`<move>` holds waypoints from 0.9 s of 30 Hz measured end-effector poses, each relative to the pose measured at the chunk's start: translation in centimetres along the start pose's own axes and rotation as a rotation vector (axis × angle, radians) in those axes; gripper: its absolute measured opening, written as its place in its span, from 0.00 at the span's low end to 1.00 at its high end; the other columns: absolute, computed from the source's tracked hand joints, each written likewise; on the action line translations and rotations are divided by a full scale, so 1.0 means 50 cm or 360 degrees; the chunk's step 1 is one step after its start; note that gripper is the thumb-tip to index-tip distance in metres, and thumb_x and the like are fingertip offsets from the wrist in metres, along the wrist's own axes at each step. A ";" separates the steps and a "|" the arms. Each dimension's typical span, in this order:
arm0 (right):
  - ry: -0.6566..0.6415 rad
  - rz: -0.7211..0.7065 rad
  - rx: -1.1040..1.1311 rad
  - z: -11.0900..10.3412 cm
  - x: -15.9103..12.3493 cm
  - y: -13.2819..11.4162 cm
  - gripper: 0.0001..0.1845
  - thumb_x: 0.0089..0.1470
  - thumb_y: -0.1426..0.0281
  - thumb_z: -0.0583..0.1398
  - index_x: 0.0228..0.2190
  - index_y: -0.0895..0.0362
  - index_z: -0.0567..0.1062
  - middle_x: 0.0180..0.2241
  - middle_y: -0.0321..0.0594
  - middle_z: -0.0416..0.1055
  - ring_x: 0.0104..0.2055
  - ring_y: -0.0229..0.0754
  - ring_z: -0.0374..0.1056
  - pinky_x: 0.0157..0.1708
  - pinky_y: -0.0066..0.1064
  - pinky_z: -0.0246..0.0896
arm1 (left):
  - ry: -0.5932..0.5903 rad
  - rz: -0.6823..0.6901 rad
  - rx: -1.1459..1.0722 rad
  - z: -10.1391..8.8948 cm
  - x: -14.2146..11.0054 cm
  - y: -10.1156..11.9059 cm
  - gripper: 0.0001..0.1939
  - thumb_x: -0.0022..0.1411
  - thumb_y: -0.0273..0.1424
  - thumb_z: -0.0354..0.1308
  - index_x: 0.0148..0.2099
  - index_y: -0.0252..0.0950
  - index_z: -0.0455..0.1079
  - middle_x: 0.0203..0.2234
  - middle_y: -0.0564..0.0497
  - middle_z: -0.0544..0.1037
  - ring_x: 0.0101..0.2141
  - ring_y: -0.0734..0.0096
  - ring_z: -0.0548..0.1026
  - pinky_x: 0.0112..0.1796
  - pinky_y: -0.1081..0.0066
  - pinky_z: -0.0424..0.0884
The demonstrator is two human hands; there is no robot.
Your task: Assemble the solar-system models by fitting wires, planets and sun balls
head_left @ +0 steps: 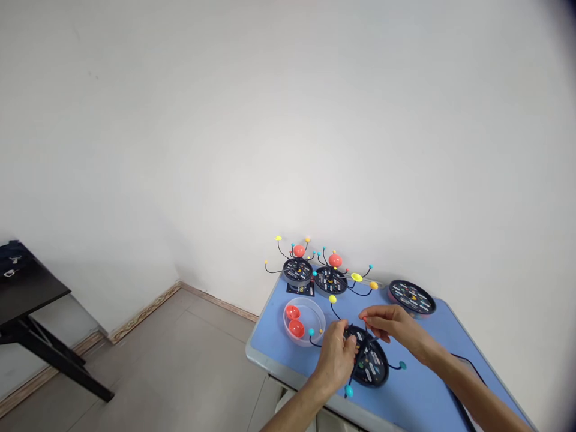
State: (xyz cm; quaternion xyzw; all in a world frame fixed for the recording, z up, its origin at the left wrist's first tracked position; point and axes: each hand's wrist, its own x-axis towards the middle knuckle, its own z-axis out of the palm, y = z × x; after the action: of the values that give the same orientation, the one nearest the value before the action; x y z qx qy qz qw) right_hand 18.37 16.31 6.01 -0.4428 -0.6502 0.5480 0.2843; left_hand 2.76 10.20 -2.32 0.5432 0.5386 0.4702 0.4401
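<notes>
A solar system model with a round black base (375,366) lies on the blue table, its curved black arms tipped with coloured balls. My left hand (335,354) is closed around the black arms near the model's middle; the exact grip spot is partly hidden by the fingers. From the right, my right hand (396,327) pinches a small red ball (364,318) at the top of a thin black arm. A yellow ball (332,299), a teal ball (349,390) and a green ball (402,365) stick out around my hands.
Two assembled models (297,271) (332,281) stand at the table's back left. A clear round tray (317,312) holds two red half-shells (296,328). Another black disc base (413,296) sits back right, against the white wall. A black cable runs along the right side.
</notes>
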 end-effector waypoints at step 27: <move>-0.0165 -0.0388 -0.1039 0.032 0.025 0.003 0.15 0.50 0.66 0.53 0.28 0.56 0.79 0.26 0.40 0.74 0.27 0.42 0.65 0.29 0.33 0.60 | 0.0142 0.0144 0.0142 0.023 0.021 0.003 0.19 0.67 0.33 0.44 0.30 0.33 0.72 0.20 0.48 0.74 0.23 0.66 0.73 0.24 0.72 0.66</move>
State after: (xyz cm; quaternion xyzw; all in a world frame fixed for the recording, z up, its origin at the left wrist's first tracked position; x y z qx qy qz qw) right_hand 16.50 16.68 5.35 -0.4011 -0.8527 0.2952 0.1576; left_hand 3.88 11.28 -2.32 0.5645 0.5530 0.4891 0.3693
